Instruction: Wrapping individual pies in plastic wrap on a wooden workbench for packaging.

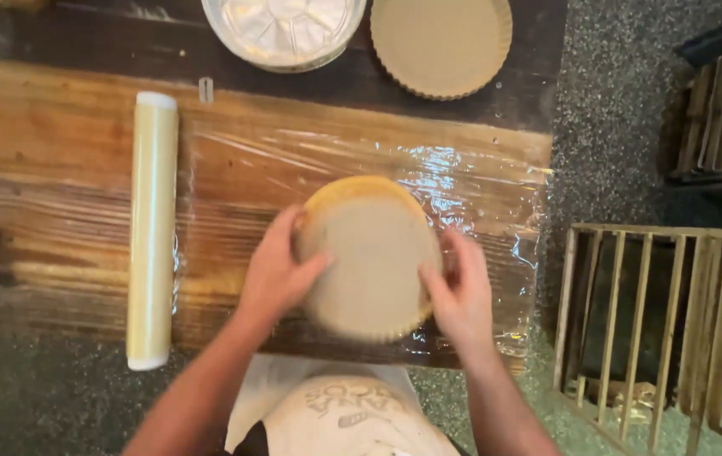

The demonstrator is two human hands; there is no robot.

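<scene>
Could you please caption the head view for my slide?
Both hands, left hand and right hand, grip a round tart shell over stretched cling film.

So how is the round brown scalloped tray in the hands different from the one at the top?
The held round brown scalloped tray sits over clear plastic wrap, gripped by left hand and right hand. The top brown scalloped tray lies untouched on dark wood, partly cut off. Both look alike.
</scene>
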